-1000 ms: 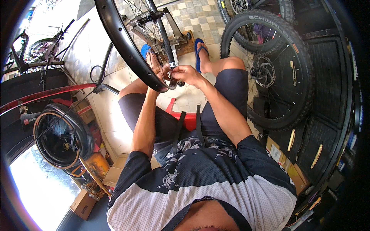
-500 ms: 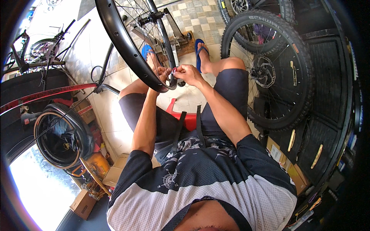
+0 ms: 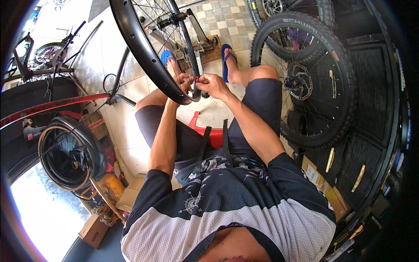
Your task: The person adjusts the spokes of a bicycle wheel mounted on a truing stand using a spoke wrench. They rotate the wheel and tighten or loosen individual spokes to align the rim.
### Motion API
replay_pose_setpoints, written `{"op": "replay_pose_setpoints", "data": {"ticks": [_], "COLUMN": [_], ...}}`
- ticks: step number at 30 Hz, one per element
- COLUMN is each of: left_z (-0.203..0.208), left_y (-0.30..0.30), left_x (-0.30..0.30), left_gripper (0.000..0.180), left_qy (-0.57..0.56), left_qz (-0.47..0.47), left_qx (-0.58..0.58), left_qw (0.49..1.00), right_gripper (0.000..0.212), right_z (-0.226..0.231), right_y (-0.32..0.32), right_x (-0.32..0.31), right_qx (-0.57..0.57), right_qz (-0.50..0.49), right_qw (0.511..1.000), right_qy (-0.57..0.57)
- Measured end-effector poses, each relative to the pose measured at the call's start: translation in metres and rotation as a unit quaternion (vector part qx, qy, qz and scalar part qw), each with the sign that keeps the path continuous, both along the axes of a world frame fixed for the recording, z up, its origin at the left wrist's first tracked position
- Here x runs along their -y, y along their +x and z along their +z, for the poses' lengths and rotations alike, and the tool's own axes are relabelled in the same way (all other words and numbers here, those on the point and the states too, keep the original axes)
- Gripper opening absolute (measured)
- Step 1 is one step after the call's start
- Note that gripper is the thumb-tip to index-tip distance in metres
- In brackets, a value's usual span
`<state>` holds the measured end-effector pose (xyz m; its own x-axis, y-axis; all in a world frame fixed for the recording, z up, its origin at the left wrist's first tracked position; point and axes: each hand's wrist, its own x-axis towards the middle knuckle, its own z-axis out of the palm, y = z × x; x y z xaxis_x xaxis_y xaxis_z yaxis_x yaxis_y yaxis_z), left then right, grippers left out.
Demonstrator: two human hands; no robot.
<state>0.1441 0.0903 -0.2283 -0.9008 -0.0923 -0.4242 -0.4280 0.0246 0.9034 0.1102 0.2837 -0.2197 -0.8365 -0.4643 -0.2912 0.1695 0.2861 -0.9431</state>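
Observation:
A bare black bicycle rim with thin spokes stands upright in a truing stand in front of my knees. My left hand holds the rim's near edge from the inside. My right hand is pinched on a small red tool at a spoke end just inside the rim. The two hands touch each other. I sit on a red stool with my feet in blue sandals on the tiled floor.
A complete wheel with knobby tyre and brake disc leans at my right. Dark tyres hang along the right wall. At left are a red bicycle frame tube, a leaning wheel with tyre, cardboard boxes and an orange machine.
Both hands stay at the rim's near edge; my fingers have shifted slightly around the spoke end. The rim and my legs are where they were.

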Motion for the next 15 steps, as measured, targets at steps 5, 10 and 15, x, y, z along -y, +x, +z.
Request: {"op": "replay_pose_setpoints", "data": {"ticks": [5, 10, 15], "left_z": [0.017, 0.033, 0.028], "left_y": [0.004, 0.001, 0.002], "left_x": [-0.002, 0.005, -0.005], "left_gripper": [0.032, 0.036, 0.035], "left_qy": [0.022, 0.003, 0.020], "left_qz": [-0.005, -0.091, -0.057], "left_qx": [0.057, 0.100, 0.044], "left_qw": [0.998, 0.991, 0.997], "right_gripper": [0.031, 0.022, 0.021], "right_z": [0.008, 0.009, 0.004], "right_y": [0.002, -0.002, -0.001], "right_x": [0.000, -0.003, -0.004], "right_qx": [-0.060, -0.017, -0.002], "right_qz": [0.031, 0.071, 0.050], "right_qw": [0.997, 0.997, 0.998], "right_qy": [0.026, 0.024, -0.045]}}
